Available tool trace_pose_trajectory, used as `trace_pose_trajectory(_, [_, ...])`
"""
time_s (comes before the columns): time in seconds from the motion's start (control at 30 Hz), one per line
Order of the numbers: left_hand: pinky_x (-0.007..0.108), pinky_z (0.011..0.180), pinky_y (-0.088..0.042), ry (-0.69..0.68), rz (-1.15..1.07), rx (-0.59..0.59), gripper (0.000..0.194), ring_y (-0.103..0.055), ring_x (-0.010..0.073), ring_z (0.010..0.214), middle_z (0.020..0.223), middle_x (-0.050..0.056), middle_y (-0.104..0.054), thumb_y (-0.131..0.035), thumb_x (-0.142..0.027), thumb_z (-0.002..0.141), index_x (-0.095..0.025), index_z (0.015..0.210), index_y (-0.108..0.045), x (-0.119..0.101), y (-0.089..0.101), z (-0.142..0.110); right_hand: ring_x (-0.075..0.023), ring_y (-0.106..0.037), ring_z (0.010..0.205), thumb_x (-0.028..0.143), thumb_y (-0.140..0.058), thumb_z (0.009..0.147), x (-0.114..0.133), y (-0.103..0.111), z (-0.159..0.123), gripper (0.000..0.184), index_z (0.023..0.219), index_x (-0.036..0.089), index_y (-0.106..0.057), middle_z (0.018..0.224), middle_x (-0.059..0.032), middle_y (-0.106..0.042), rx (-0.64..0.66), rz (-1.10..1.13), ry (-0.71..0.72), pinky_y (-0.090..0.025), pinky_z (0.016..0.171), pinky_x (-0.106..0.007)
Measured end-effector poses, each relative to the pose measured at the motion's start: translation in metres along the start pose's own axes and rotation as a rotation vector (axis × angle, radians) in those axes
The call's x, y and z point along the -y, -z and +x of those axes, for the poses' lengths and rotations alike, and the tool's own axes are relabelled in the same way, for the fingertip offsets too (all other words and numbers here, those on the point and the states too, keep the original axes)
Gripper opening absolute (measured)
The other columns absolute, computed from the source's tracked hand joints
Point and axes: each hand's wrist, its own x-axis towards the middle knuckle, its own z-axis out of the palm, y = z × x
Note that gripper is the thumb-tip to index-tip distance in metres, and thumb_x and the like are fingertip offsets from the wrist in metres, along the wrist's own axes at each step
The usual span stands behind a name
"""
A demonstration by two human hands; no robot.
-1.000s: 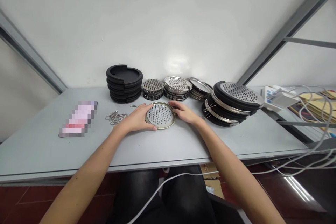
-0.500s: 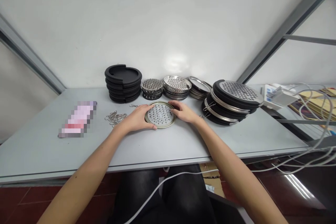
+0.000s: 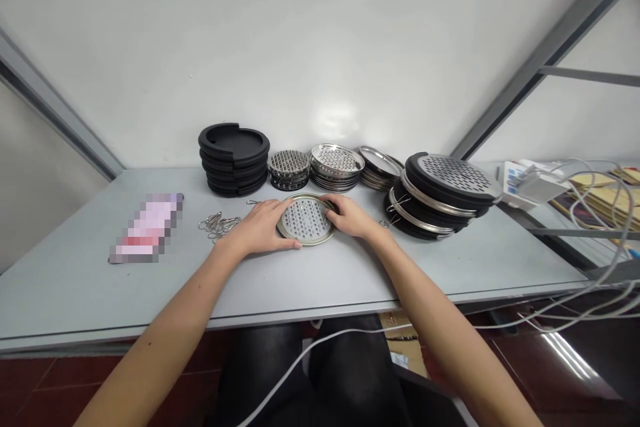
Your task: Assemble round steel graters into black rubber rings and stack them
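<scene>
Perforated steel strainer disc (image 3: 305, 219) lies flat about mid-tabletop (image 3: 450, 260), my L hand (image 3: 260, 228) and R hand (image 3: 351, 217) both open, curved against opp. sides of its rim (image 3: 320, 241), not clamping: best keep pressure even w/ both so it can't slide.

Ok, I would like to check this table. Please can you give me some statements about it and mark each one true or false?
1. The left hand and the right hand both touch the perforated metal disc. True.
2. The left hand holds the wire clips. False: they lie on the table beside it.
3. The stack of black rings stands behind the disc, toward the left. True.
4. The stack of black-rimmed perforated discs stands left of the black rings. False: it stands to their right.
</scene>
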Motion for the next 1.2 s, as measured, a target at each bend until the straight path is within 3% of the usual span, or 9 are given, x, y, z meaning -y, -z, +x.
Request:
trace_pose_trajectory(0.2, [0.050, 0.115, -0.024, 0.005, -0.038, 0.136, 0.106, -0.021, 0.0379, 0.144, 0.153, 0.013, -0.034, -0.066, -0.075, 0.065, -0.021, 0.149, -0.031, -0.003, 0.005, -0.003, -0.0198, -0.066, 0.070, 0.021, -0.049, 0.088, 0.003, 0.006, -0.003, 0.028, 0.107, 0.017, -0.069, 0.079, -0.0070, -0.073, -0.131, -0.077, -0.173, -0.050, 0.075, -0.032])
trace_pose_trajectory(0.33, [0.049, 0.117, -0.018, -0.046, -0.064, 0.189, 0.114, -0.017, 0.0361, 0.146, 0.156, 0.013, -0.030, -0.070, -0.074, 0.061, -0.020, 0.151, -0.026, -0.008, 0.003, -0.001, -0.0228, -0.065, 0.092, 0.024, -0.051, 0.088, 0.003, 0.001, -0.002, 0.025, 0.103, 0.017, -0.070, 0.102, -0.0106, -0.071, -0.171, -0.042, -0.005, -0.050, 0.086, -0.036])
trace_pose_trajectory(0.47, [0.048, 0.117, -0.016, -0.078, -0.087, 0.200, 0.116, -0.014, 0.0347, 0.146, 0.157, 0.013, -0.026, -0.071, -0.073, 0.061, -0.022, 0.152, -0.022, -0.010, -0.001, 0.001, -0.0244, -0.059, 0.110, 0.027, -0.054, 0.088, 0.004, -0.006, -0.002, 0.025, 0.104, 0.017, -0.070, 0.117, -0.0124, -0.063, -0.122, -0.017, 0.158, -0.044, 0.100, -0.040])
trace_pose_trajectory(0.8, [0.046, 0.118, -0.018, -0.108, -0.106, 0.157, 0.114, -0.017, 0.0337, 0.146, 0.156, 0.013, -0.029, -0.071, -0.073, 0.061, -0.020, 0.151, -0.026, -0.006, -0.006, 0.003, -0.0245, -0.059, 0.105, 0.022, -0.052, 0.088, 0.004, -0.015, -0.001, 0.026, 0.106, 0.013, -0.067, 0.113, -0.0136, -0.065, -0.039, -0.058, 0.176, -0.045, 0.098, -0.039])
trace_pose_trajectory(1.2, [0.048, 0.116, -0.024, -0.087, -0.163, 0.108, 0.111, -0.026, 0.0361, 0.142, 0.153, 0.013, -0.033, -0.074, -0.071, 0.059, -0.022, 0.150, -0.031, -0.008, -0.007, 0.002, -0.0256, -0.058, 0.108, 0.027, -0.055, 0.087, 0.002, -0.020, 0.000, 0.029, 0.112, 0.014, -0.064, 0.116, -0.0148, -0.063, -0.042, -0.070, 0.146, -0.043, 0.100, -0.042])
